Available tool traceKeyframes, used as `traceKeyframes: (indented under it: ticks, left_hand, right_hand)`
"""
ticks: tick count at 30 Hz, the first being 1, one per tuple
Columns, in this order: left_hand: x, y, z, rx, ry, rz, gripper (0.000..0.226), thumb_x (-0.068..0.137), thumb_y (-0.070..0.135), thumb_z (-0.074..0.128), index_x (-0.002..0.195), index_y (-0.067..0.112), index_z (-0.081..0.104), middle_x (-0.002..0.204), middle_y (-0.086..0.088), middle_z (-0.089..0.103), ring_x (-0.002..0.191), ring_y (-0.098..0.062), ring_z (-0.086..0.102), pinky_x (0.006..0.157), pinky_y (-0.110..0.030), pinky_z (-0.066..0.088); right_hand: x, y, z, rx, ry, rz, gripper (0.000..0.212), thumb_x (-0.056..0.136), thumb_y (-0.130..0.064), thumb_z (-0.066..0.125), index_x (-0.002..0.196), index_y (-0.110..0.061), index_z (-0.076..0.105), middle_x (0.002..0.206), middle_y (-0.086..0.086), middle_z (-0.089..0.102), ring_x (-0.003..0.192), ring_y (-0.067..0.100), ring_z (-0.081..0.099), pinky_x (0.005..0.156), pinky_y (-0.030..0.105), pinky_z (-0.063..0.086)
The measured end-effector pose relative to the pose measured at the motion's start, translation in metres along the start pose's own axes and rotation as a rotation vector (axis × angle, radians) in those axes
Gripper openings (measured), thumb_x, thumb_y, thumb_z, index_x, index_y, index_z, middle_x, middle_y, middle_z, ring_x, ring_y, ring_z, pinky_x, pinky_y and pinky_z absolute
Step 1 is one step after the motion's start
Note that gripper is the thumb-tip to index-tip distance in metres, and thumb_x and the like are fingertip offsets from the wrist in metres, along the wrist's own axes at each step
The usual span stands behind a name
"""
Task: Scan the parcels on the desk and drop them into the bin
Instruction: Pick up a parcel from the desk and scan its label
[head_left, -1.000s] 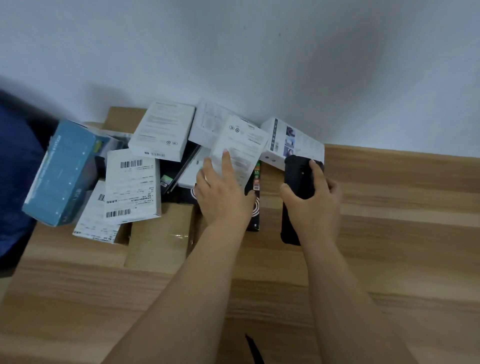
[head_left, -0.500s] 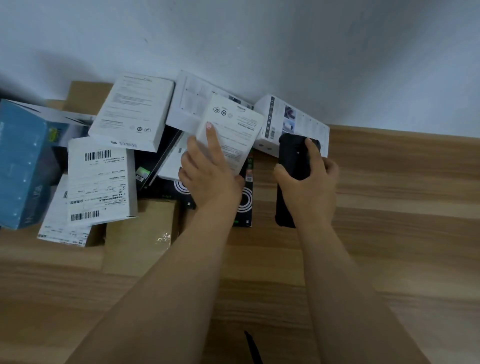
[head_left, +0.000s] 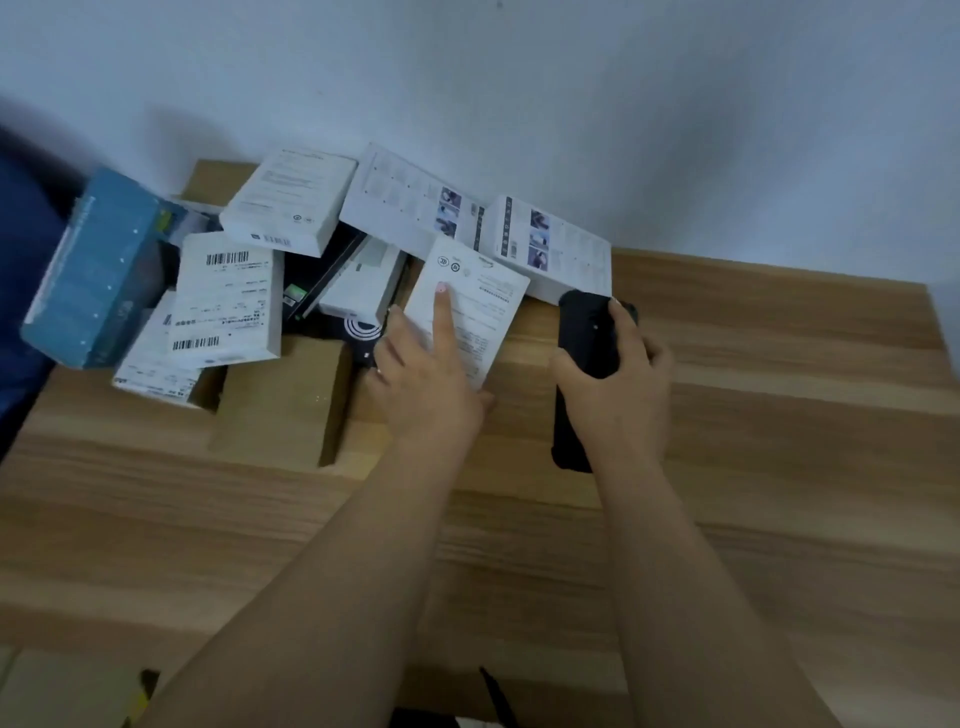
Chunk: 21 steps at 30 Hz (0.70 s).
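Gripping a white box (head_left: 467, 306), the left hand (head_left: 426, 379) risked toppling neighbouring parcels (head_left: 228, 301); the right hand's (head_left: 618, 389) fingers clasped the scanner (head_left: 587, 332), possibly misaimed.

1. Both forearms are bare to the lower frame edge; no sleeve shows.
2. The left hand (head_left: 426, 384) has a pale pink painted fingernail.
3. The right hand (head_left: 618, 389) wears no ring or watch.
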<state>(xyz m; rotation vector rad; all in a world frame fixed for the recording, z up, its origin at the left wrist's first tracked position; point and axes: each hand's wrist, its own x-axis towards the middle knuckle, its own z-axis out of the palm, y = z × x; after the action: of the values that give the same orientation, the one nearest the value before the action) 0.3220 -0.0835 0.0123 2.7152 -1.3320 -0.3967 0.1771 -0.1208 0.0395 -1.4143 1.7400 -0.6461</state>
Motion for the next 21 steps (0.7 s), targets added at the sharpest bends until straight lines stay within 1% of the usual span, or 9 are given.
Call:
traceKeyframes:
  ticks: [3, 6, 9, 11, 14, 16, 18, 19, 21]
  left_hand:
    - [-0.051, 0.008, 0.014, -0.025, -0.042, -0.027, 0.129, 0.072, 0.053, 0.079, 0.145, 0.038, -0.027, 0.155, -0.019, -0.006, 0.140, -0.042, 0.016, 0.113, -0.059, 0.024]
    - [-0.101, 0.019, 0.036, -0.033, -0.093, -0.051, 0.127, 0.073, 0.050, 0.078, 0.147, 0.037, -0.025, 0.153, -0.021, -0.005, 0.139, -0.041, 0.016, 0.114, -0.056, 0.023]
    - [-0.140, 0.028, 0.060, -0.038, -0.116, -0.062, 0.125, 0.073, 0.049, 0.078, 0.149, 0.038, -0.021, 0.153, -0.021, -0.002, 0.138, -0.041, 0.018, 0.112, -0.056, 0.025]
    - [-0.158, 0.031, 0.075, -0.042, -0.154, -0.082, 0.122, 0.074, 0.048, 0.077, 0.149, 0.040, -0.019, 0.155, -0.022, -0.004, 0.140, -0.042, 0.017, 0.113, -0.058, 0.024]
    - [-0.170, 0.036, 0.092, -0.013, -0.225, -0.105, 0.117, 0.077, 0.049, 0.074, 0.149, 0.042, -0.018, 0.157, -0.021, -0.009, 0.143, -0.042, 0.012, 0.115, -0.059, 0.019]
    - [-0.171, 0.036, 0.101, -0.006, -0.261, -0.109, 0.114, 0.079, 0.049, 0.073, 0.150, 0.043, -0.017, 0.158, -0.020, -0.011, 0.145, -0.042, 0.006, 0.116, -0.059, 0.015]
    - [-0.170, 0.034, 0.108, -0.019, -0.279, -0.103, 0.109, 0.081, 0.050, 0.070, 0.153, 0.041, -0.011, 0.159, -0.020, -0.012, 0.147, -0.042, 0.000, 0.117, -0.059, 0.011]
    - [-0.170, 0.032, 0.111, -0.013, -0.288, -0.098, 0.106, 0.082, 0.052, 0.069, 0.154, 0.039, -0.007, 0.159, -0.020, -0.013, 0.147, -0.042, -0.003, 0.118, -0.059, 0.010]
    - [-0.172, 0.027, 0.115, 0.028, -0.305, -0.083, 0.105, 0.081, 0.058, 0.068, 0.155, 0.038, -0.003, 0.160, -0.020, -0.015, 0.148, -0.041, -0.007, 0.119, -0.058, 0.008]
  right_hand:
    - [-0.022, 0.026, -0.027, 0.020, -0.049, -0.012, 0.071, 0.085, -0.047, 0.068, 0.147, -0.052, 0.033, 0.143, -0.006, 0.032, 0.113, 0.014, 0.048, 0.086, 0.035, 0.046]
    - [-0.041, 0.057, -0.052, 0.007, -0.090, -0.014, 0.071, 0.086, -0.044, 0.069, 0.148, -0.050, 0.034, 0.144, -0.005, 0.031, 0.110, 0.012, 0.048, 0.083, 0.032, 0.042]
    - [-0.055, 0.085, -0.072, -0.020, -0.118, 0.018, 0.072, 0.085, -0.046, 0.068, 0.148, -0.052, 0.032, 0.146, -0.007, 0.029, 0.106, 0.012, 0.049, 0.079, 0.033, 0.042]
    - [-0.061, 0.102, -0.080, -0.062, -0.133, 0.039, 0.073, 0.085, -0.047, 0.067, 0.148, -0.053, 0.030, 0.146, -0.008, 0.030, 0.107, 0.011, 0.049, 0.080, 0.034, 0.043]
    - [-0.064, 0.123, -0.085, -0.087, -0.145, 0.047, 0.074, 0.084, -0.047, 0.067, 0.148, -0.052, 0.031, 0.146, -0.008, 0.031, 0.114, 0.014, 0.051, 0.084, 0.036, 0.047]
    - [-0.062, 0.135, -0.086, -0.085, -0.146, 0.055, 0.075, 0.083, -0.047, 0.068, 0.148, -0.051, 0.031, 0.146, -0.007, 0.032, 0.117, 0.017, 0.052, 0.088, 0.040, 0.051]
    - [-0.060, 0.144, -0.085, -0.083, -0.148, 0.068, 0.075, 0.083, -0.047, 0.068, 0.149, -0.051, 0.032, 0.145, -0.006, 0.032, 0.117, 0.017, 0.052, 0.092, 0.044, 0.052]
    - [-0.059, 0.147, -0.084, -0.088, -0.146, 0.070, 0.075, 0.083, -0.047, 0.068, 0.149, -0.051, 0.032, 0.145, -0.006, 0.032, 0.116, 0.016, 0.052, 0.092, 0.044, 0.052]
    - [-0.060, 0.154, -0.083, -0.100, -0.140, 0.069, 0.074, 0.084, -0.048, 0.068, 0.149, -0.051, 0.032, 0.145, -0.006, 0.033, 0.111, 0.013, 0.051, 0.088, 0.040, 0.051]
